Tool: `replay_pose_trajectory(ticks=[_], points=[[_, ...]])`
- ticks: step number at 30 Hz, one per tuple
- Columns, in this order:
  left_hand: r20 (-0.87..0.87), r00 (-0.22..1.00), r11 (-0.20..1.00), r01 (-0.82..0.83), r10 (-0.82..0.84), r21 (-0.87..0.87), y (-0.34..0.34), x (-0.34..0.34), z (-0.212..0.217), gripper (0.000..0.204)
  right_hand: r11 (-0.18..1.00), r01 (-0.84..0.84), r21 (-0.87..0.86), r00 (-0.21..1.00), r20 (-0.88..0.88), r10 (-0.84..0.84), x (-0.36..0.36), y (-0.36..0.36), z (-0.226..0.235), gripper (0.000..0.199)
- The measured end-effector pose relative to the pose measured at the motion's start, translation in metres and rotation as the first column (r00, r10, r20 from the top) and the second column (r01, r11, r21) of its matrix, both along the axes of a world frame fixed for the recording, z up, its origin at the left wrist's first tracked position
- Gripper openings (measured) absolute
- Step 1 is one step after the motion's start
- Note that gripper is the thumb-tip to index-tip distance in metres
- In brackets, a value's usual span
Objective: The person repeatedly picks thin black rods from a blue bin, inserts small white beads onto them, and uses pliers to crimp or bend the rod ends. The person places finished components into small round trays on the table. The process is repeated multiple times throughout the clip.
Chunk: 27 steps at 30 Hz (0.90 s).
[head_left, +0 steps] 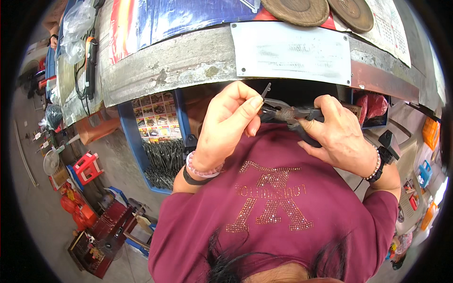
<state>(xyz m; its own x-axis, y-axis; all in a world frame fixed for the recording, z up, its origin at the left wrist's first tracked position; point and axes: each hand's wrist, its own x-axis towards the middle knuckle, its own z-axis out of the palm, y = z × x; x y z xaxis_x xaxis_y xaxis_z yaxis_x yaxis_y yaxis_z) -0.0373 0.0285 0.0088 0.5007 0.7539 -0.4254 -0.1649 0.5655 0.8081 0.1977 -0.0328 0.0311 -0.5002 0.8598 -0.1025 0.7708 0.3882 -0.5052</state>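
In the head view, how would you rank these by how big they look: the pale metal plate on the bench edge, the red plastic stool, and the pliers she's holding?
1. Pale metal plate, clearly largest.
2. Pliers in the right hand, partly hidden by fingers.
3. Red plastic stool.
The pliers and stool look close in size, and the stool is farther from the camera, so their order is unsure.

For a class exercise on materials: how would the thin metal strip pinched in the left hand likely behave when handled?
The thin metal strip looks narrow and straight, so probably stiff yet light. The left hand pinches it by fingertips, so it may slip easily. The pliers in the right hand probably steady it.
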Motion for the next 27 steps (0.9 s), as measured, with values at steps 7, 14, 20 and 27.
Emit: replay_pose_trajectory(ticks=[7, 14, 20, 27], points=[[-0.010, 1.000, 1.000, -0.012, 0.012, 0.008, -0.002, 0.005, 0.002, 0.012, 0.998, 0.016, -0.062, 1.000, 0.004, -0.016, 0.000, -0.004, 0.004, 0.046], [-0.069, 0.997, 0.996, -0.033, 0.038, 0.077, -0.004, 0.009, 0.001, 0.010, 0.925, -0.049, -0.376, 0.951, -0.302, -0.072, 0.006, 0.000, -0.001, 0.044], [-0.027, 0.993, 0.981, -0.112, 0.118, 0.156, -0.002, 0.012, -0.003, 0.006, 0.864, -0.097, -0.493, 0.738, -0.618, -0.270, 0.045, 0.002, 0.010, 0.047], [0.091, 0.991, 0.989, -0.105, 0.096, 0.102, -0.002, 0.017, 0.001, 0.009, 0.544, 0.763, 0.349, 0.615, -0.132, -0.777, 0.148, 0.018, -0.010, 0.034]])
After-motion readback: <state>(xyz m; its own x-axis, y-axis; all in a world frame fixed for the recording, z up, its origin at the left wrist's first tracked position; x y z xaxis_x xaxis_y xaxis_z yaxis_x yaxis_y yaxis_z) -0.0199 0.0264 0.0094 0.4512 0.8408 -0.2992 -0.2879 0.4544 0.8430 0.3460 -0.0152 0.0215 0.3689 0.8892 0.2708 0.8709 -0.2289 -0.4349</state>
